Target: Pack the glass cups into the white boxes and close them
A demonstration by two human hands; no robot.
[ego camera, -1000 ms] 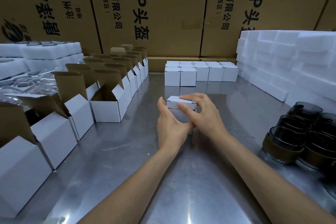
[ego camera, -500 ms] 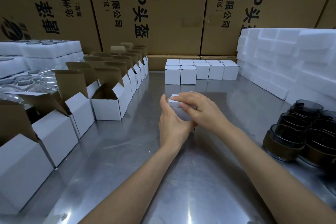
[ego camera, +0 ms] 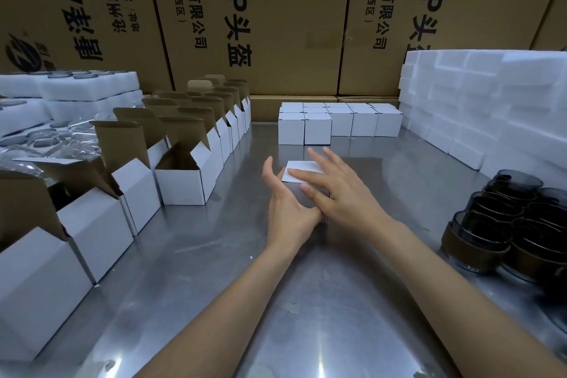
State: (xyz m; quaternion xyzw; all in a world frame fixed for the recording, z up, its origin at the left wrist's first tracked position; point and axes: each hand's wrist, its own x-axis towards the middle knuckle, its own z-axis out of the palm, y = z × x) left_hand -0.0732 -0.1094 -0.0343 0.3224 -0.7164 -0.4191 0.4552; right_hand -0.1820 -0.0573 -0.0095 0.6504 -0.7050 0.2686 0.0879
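1. White box (ego camera: 302,171): small, cube-shaped, lid flap down, standing on the metal table (ego camera: 214,255) between both hands.
2. Left hand (ego camera: 283,204): fingers straight, palm flat against the box's left side.
3. Right hand (ego camera: 333,186): fingers extended, resting flat on the lid; nothing grasped.

Hands hide white box (ego camera: 302,169) front (contents unseen)
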